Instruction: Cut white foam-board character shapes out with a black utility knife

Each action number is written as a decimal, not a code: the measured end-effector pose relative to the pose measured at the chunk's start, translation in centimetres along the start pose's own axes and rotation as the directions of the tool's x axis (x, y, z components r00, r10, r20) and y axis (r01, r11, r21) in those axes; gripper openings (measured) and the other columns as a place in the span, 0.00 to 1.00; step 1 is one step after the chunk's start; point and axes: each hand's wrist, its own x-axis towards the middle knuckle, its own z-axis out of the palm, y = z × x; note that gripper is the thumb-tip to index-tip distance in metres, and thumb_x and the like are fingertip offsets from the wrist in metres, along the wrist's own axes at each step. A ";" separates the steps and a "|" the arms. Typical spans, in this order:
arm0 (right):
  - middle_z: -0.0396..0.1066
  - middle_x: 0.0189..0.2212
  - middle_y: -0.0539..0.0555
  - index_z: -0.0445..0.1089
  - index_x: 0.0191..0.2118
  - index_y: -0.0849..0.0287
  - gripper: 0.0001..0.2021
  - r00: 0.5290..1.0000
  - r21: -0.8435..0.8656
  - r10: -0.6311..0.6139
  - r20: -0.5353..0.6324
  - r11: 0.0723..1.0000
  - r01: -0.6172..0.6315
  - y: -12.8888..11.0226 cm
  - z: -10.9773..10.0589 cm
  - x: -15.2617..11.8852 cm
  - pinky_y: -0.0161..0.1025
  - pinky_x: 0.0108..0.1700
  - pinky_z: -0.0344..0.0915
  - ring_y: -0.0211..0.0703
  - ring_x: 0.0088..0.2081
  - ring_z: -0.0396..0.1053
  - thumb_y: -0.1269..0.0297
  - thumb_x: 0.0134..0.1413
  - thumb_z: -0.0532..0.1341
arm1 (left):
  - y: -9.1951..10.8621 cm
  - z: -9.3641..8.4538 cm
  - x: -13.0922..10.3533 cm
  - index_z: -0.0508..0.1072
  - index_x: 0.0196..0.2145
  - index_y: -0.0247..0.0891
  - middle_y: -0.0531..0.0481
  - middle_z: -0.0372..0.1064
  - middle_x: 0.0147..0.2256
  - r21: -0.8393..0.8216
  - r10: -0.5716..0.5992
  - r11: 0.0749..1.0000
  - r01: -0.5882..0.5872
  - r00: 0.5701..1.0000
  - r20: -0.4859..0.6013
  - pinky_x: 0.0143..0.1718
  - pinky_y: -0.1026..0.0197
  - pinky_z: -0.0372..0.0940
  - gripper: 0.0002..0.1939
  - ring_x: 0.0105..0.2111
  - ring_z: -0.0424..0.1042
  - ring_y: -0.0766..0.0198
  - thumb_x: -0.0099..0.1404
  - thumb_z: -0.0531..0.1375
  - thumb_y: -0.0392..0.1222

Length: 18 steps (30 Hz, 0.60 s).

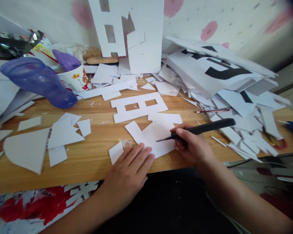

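Note:
My right hand (191, 143) is closed around a black craft knife (205, 126), its blade pointing left just over a white foam board piece (153, 133). Whether the tip touches the board I cannot tell. My left hand (132, 165) lies flat with fingers stretched over the lower left edge of that board. A small white offcut (116, 152) sits beside its fingertips. Just behind is a white strip with two window openings (141, 107), flat on the wooden table (97, 130).
A blue plastic cup (39, 79) leans near a paper cup (74, 78) at the back left. White scraps (63, 131) lie to the left. A heap of printed boards (210, 74), a red pen (212, 110) and scissors (280, 143) are on the right. A tall cut-out board (146, 39) stands behind.

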 end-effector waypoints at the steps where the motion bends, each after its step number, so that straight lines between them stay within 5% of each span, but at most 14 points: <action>1: 0.60 0.12 0.43 0.71 0.26 0.60 0.14 0.998 -0.060 -0.035 -0.057 0.998 0.032 0.2 0.2 0.1 0.30 0.15 0.52 0.30 0.14 0.54 0.56 0.41 0.71 | 0.0 0.3 0.0 0.68 0.57 0.34 0.44 0.67 0.58 0.025 0.006 1.000 -0.006 1.000 -0.014 0.58 0.42 0.63 0.20 0.59 0.63 0.48 0.68 0.56 0.36; 7: 0.63 0.13 0.44 0.67 0.23 0.59 0.17 0.982 -0.250 -0.134 -0.130 0.963 0.098 1.0 0.7 0.7 0.30 0.15 0.50 0.31 0.14 0.57 0.54 0.41 0.72 | -0.2 1.2 -0.1 0.69 0.56 0.35 0.45 0.68 0.57 0.156 0.065 0.986 -0.052 0.994 -0.082 0.54 0.46 0.66 0.20 0.57 0.67 0.49 0.70 0.49 0.30; 18: 0.64 0.13 0.46 0.67 0.22 0.58 0.16 0.963 -0.369 -0.238 -0.127 0.913 0.177 1.5 0.9 0.6 0.31 0.16 0.52 0.33 0.14 0.58 0.54 0.45 0.70 | -0.1 1.2 0.2 0.71 0.55 0.36 0.46 0.68 0.57 0.142 0.033 0.990 -0.018 0.994 -0.105 0.53 0.47 0.61 0.18 0.55 0.68 0.50 0.71 0.49 0.33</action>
